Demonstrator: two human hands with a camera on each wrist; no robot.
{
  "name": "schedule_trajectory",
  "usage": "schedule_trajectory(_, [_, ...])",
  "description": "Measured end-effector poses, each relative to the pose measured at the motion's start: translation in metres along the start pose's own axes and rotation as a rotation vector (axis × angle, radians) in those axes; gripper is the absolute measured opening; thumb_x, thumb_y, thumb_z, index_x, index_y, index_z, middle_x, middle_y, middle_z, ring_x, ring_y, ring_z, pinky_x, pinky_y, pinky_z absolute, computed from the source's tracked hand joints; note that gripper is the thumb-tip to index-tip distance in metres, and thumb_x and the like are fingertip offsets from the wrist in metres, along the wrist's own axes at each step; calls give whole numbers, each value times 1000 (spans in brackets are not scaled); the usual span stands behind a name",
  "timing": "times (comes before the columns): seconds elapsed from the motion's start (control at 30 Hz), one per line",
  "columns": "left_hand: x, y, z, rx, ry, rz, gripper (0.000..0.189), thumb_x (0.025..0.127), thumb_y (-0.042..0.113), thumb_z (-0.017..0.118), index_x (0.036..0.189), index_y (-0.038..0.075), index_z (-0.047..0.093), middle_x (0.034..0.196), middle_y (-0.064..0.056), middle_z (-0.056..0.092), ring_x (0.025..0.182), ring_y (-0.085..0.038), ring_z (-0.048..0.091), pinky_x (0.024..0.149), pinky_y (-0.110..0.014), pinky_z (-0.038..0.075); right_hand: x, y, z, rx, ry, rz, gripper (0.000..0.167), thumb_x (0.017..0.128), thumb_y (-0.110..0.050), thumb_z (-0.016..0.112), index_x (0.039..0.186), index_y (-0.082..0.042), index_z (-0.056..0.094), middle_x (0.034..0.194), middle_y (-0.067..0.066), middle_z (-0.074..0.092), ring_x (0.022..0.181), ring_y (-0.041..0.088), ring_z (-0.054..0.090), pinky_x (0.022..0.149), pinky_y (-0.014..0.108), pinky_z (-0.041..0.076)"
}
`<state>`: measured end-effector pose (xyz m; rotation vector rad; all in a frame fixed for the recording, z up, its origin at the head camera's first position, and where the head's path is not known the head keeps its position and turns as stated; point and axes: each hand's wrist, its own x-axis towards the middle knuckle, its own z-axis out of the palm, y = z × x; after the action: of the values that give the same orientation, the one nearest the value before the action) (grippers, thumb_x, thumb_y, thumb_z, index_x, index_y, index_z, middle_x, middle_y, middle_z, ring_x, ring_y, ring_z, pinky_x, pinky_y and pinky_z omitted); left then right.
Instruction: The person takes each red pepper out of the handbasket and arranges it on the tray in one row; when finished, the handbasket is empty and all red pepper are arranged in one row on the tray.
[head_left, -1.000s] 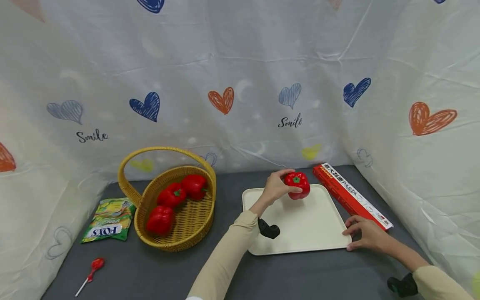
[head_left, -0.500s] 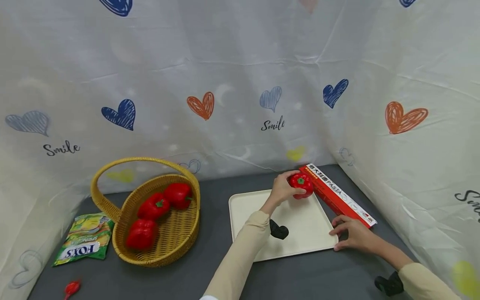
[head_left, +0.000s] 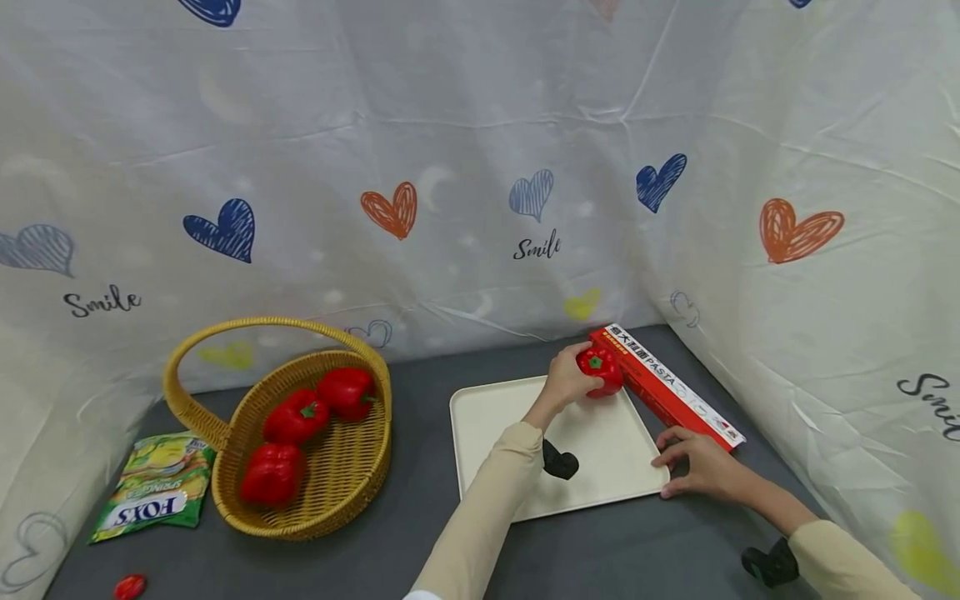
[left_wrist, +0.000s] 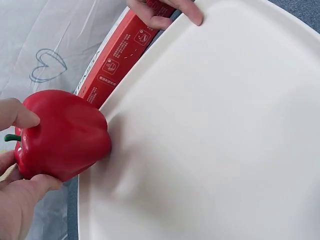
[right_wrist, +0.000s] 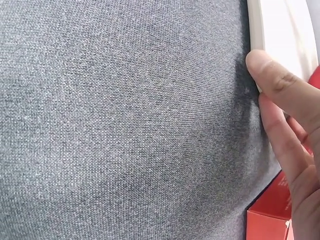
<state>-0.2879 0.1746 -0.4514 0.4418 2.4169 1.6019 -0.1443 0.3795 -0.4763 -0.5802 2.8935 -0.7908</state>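
Observation:
My left hand [head_left: 566, 381] grips a red bell pepper [head_left: 600, 372] with a green stem at the far right corner of a cream tray [head_left: 615, 462]. Close up in the left wrist view, thumb and fingers lie around the stem end of the pepper [left_wrist: 65, 135], which overlaps the rim. Whether it rests on the tray or hangs just above is hard to tell. At the near right corner, my right hand [head_left: 701, 467] pinches the tray's edge. The right wrist view has its thumb on the tray rim [right_wrist: 256, 25] and a finger lower at the side.
A yellow wicker basket [head_left: 341, 487] with three red bell peppers [head_left: 296, 417] stands left. Beside it lie a green FOX'S packet [head_left: 157, 487] and a red lollipop head [head_left: 130, 587] at the frame's bottom. A red pasta box [head_left: 667, 392] lies along the tray's right side.
The head view has swung right, so the basket appears further left. My left hand has carried the pepper right, toward the tray's far corner. The right hand keeps its place on the tray.

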Motion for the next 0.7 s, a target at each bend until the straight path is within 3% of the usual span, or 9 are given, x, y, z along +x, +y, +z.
schedule_trajectory(0.4, [0, -2, -4, 92, 24, 71, 58, 78, 9, 79, 132, 5, 57, 129, -8, 60, 119, -22, 55, 98, -31, 46, 0, 0, 0, -16, 2, 12, 40, 63, -36, 88, 90, -8, 77, 102, 5, 57, 83, 7, 52, 71, 24, 50])
schedule_trajectory(0.7, [0, -5, -2, 118, 25, 91, 62, 77, 1, 76, 135, 7, 54, 134, -10, 57, 123, -24, 52, 99, -34, 45, -1, -1, 1, 2, 14, -18, 40, 64, -35, 88, 89, -7, 77, 102, 7, 57, 81, 6, 52, 70, 25, 50])
